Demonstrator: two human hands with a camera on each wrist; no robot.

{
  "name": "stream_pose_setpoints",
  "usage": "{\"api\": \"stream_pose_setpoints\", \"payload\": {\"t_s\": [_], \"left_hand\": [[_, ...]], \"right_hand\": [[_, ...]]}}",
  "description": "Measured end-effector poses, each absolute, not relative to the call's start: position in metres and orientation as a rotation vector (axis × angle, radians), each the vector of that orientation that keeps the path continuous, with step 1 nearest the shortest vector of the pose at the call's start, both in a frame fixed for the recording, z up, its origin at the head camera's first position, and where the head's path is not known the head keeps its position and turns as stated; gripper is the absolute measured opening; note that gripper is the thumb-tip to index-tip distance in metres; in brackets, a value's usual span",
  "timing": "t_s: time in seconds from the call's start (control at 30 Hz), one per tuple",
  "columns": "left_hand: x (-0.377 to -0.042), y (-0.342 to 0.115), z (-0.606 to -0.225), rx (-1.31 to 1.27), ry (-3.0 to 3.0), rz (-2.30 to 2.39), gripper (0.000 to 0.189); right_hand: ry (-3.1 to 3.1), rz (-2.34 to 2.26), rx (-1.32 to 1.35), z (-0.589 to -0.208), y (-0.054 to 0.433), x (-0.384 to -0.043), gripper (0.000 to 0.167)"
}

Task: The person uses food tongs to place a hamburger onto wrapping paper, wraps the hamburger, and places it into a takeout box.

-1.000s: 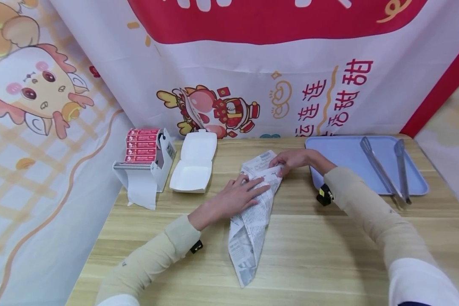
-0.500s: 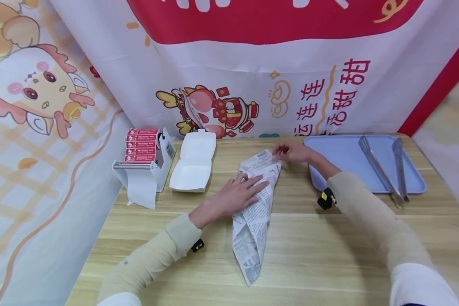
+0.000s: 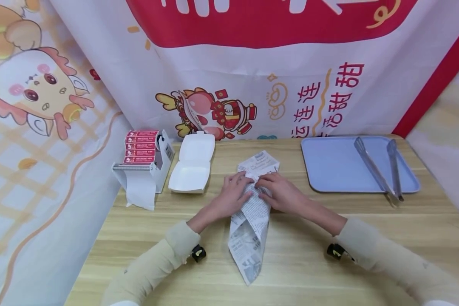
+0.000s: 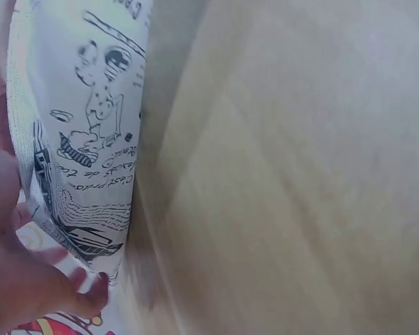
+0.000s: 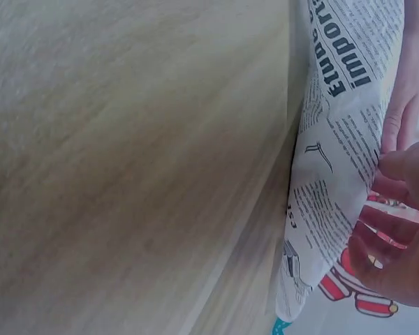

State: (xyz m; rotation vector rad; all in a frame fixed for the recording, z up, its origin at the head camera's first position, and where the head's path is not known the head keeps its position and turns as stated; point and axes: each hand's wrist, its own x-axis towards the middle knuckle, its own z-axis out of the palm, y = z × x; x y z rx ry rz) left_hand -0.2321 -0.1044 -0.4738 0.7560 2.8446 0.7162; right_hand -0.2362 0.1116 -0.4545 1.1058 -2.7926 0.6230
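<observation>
Paper (image 3: pixel 248 244), printed like newsprint and folded into a long packet, is laid on the worktop (image 3: pixel 302 265) with one pointed end turned toward the person. Its middle is touched from one side by the left hand (image 3: pixel 230 197) and from the other by the right hand (image 3: pixel 284 197); on each, thumb and fingers are spread slightly apart, fingers loosely bent. Whatever may be wrapped inside is hidden, so its weight cannot be told. The sheet itself can be judged light, thin, easily creased and perhaps a little slick. It would best be taken along both sides of the layered middle, with the overlap pinned, since the loose ends could be sprung or torn. Farther out, a box (image 3: pixel 191 176), a dispenser (image 3: pixel 164 163) and a tray (image 3: pixel 329 163) bearing tongs (image 3: pixel 375 171) are seen.
</observation>
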Motion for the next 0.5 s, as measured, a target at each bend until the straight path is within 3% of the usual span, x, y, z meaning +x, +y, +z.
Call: {"api": "stream_pose_setpoints", "payload": {"t_s": [0.2,0.4,0.5], "left_hand": [[-0.238,-0.111,-0.478,0.670,2.782,1.056,0.037],[-0.248,-0.113,-0.473,0.208,2.538,1.383,0.073],[-0.251,-0.112,-0.471,0.013,2.348,1.482,0.085]], "right_hand": [[-2.827,0.751,1.051,-0.457,0.111,-0.238,0.022],[-2.751,1.125,0.812,-0.465,0.108,-0.241,0.008],[-2.757,1.281,0.595,-0.468,0.105,-0.241,0.016]]}}
